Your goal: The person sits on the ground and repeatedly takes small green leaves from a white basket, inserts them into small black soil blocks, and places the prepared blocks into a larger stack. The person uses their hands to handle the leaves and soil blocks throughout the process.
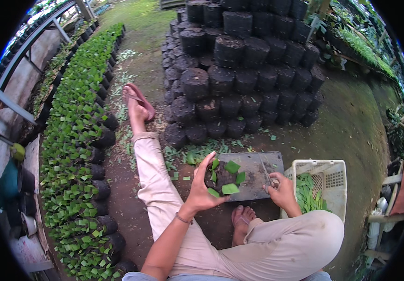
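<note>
My left hand (202, 188) grips a black polybag of soil (223, 177) from its left side. Several cut-leaf cuttings (230, 189) stick up from the soil around its rim. In my right hand (282, 191) is a pair of scissors (265, 172), its blades pointing away from me over a dark flat board (251, 186). Whether the blades are apart is hard to make out. The board lies low in front of me, under both hands. A cream plastic crate (337, 186) with long green leaves (307, 196) in it stands right of my right hand.
A tall stack of soil-filled black polybags (244, 73) rises ahead. Rows of planted polybags (79, 147) run along the left, beside a metal frame (16, 109). Leaf scraps (202, 151) litter the ground beyond the board. My legs (163, 175) spread around the board.
</note>
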`<control>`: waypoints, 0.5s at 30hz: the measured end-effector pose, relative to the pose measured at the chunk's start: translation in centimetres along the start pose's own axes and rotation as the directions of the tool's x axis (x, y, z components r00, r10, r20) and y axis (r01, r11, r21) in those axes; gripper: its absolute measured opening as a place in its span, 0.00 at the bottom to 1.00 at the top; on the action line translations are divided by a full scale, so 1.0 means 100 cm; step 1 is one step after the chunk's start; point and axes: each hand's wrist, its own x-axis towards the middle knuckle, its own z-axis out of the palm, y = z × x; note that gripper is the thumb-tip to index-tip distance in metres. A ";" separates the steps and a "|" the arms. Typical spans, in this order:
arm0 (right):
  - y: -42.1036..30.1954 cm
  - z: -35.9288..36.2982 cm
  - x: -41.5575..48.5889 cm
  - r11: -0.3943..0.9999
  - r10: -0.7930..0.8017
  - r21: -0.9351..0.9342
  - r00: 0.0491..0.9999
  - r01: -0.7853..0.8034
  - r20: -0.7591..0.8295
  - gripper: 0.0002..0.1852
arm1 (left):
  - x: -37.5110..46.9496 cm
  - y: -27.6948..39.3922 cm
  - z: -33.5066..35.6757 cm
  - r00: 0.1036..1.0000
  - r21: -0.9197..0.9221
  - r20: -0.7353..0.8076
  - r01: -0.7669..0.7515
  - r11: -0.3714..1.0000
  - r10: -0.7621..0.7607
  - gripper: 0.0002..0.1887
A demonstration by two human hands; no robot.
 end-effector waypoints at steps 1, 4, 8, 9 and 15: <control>0.005 0.005 -0.002 1.000 -0.016 -0.014 0.999 0.016 -0.035 0.26 | -0.002 -0.002 0.000 0.993 0.222 -0.080 -0.064 0.973 0.083 0.62; 0.018 0.021 -0.007 0.997 -0.048 -0.060 0.991 0.040 -0.126 0.24 | -0.004 -0.014 -0.003 0.936 0.508 -0.210 -0.143 0.850 0.283 0.57; 0.032 0.035 -0.009 0.973 -0.175 -0.182 0.968 0.142 -0.180 0.23 | -0.009 -0.023 -0.015 0.907 0.516 -0.308 -0.094 0.851 0.287 0.56; 0.035 0.035 -0.009 0.976 -0.088 -0.210 0.987 0.058 -0.135 0.23 | -0.010 -0.022 -0.017 0.887 0.547 -0.345 -0.076 0.834 0.307 0.57; 0.029 0.032 0.007 0.933 -0.039 -0.359 0.994 0.001 -0.098 0.25 | -0.014 -0.015 -0.053 0.836 0.246 -0.526 -0.025 0.969 0.156 0.64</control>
